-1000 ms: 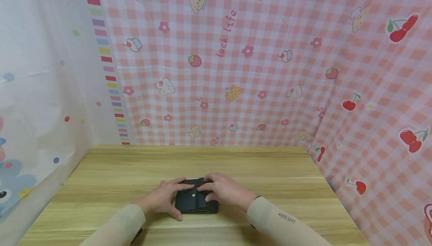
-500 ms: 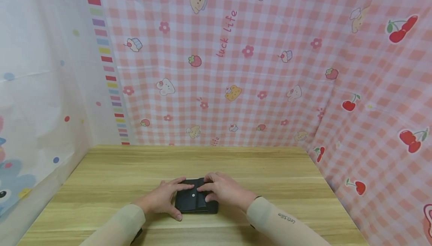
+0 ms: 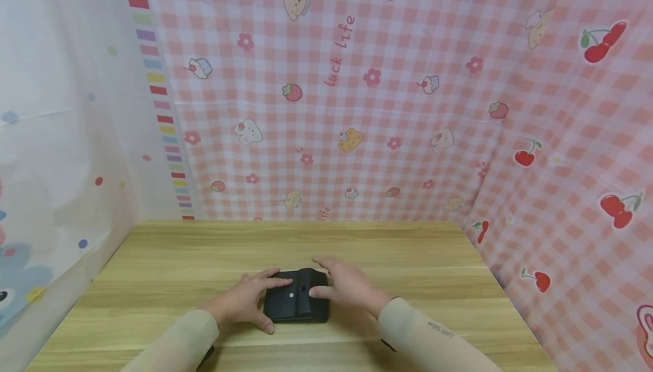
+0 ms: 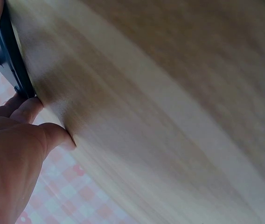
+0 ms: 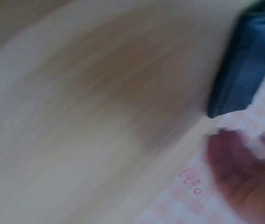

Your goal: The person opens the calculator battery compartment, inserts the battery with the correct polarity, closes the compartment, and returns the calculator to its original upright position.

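Note:
A black wallet [image 3: 280, 305] with a small silver snap button lies on the wooden table, its strap-like flap [image 3: 304, 292] lying across the top, right of the button. My left hand [image 3: 245, 299] holds the wallet's left side, a finger stretched over the top and the thumb at the near left corner. In the left wrist view, fingertips reach the wallet's dark edge [image 4: 16, 56]. My right hand [image 3: 349, 286] is at the right side, thumb near the flap and fingers spread beyond the far right corner. The right wrist view shows these fingers blurred and apart from the wallet [image 5: 244, 70].
The wooden table [image 3: 408, 258] extends around the wallet. A pink checked cloth [image 3: 326, 105] hangs behind it, a cherry-print cloth [image 3: 571, 190] on the right and a white patterned cloth [image 3: 56, 134] on the left.
My right hand has lifted its fingers off the wallet and spread them right and away, uncovering the flap's fastener and the right edge. The left hand keeps its place.

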Tool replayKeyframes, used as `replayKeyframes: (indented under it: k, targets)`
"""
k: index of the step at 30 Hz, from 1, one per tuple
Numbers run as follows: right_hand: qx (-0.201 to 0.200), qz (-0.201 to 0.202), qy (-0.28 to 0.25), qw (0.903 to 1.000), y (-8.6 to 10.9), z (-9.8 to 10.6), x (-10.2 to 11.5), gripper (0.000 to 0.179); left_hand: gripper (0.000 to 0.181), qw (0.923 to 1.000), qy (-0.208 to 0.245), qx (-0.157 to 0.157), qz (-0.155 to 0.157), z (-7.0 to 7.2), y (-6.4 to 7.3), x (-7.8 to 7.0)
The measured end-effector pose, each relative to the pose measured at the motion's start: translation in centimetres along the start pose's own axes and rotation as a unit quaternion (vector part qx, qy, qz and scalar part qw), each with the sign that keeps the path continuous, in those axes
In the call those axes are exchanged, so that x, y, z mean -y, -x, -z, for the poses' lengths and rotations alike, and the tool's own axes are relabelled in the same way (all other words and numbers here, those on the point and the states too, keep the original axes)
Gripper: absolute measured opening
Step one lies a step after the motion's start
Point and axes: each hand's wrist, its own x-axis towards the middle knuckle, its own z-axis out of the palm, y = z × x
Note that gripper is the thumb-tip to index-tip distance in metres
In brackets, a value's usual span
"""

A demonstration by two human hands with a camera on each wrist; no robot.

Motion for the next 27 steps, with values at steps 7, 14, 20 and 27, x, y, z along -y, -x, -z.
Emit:
replayKeyframes:
  k: [7,14,20,27]
  targets:
    - [0.026,-0.189,-0.255,0.9478,0.7,1.6,-0.1,0.091,0.103,1.0,0.009,-0.001,0.003,0.1,0.1,-0.3]
    - [0.054,-0.214,-0.271,0.9368,0.8,1.4,0.3,0.094,0.103,1.0,0.007,0.001,0.004,0.2,0.1,-0.3]
    - [0.055,-0.232,-0.221,0.9457,0.1,1.2,1.1,0.088,0.103,1.0,0.004,0.003,0.004,0.2,0.1,-0.3]
    - [0.064,-0.223,-0.181,0.9557,-0.7,0.9,1.5,0.074,0.103,1.0,0.001,0.005,0.007,0.1,0.1,-0.2]
